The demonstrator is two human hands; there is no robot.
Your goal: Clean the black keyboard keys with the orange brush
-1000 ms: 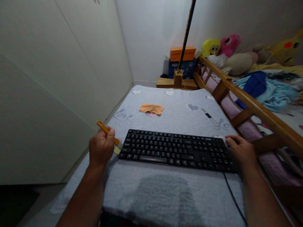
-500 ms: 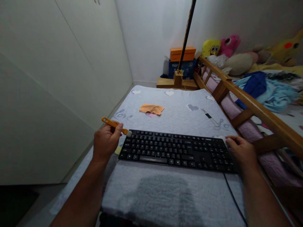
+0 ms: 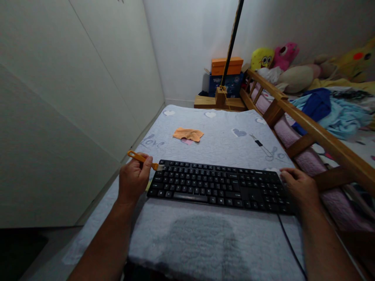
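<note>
The left hand [image 3: 133, 177] pinches an orange brush [image 3: 138, 157], bristles at the far left corner of the keyboard [image 3: 202, 182], which lies on a quilted cover [image 3: 216, 150]. The right hand [image 3: 300, 187] is at the keyboard's right end; whether its grip pinches cannot be told.

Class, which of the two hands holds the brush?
The left hand grips the orange-handled brush; the right hand, at the right end of the keyboard, holds none.

My orange plastic brush [image 3: 136, 156] looks smooth, the long black plastic keyboard [image 3: 199, 182] matt, the orange cloth [image 3: 188, 134] beyond it wrinkled.
</note>
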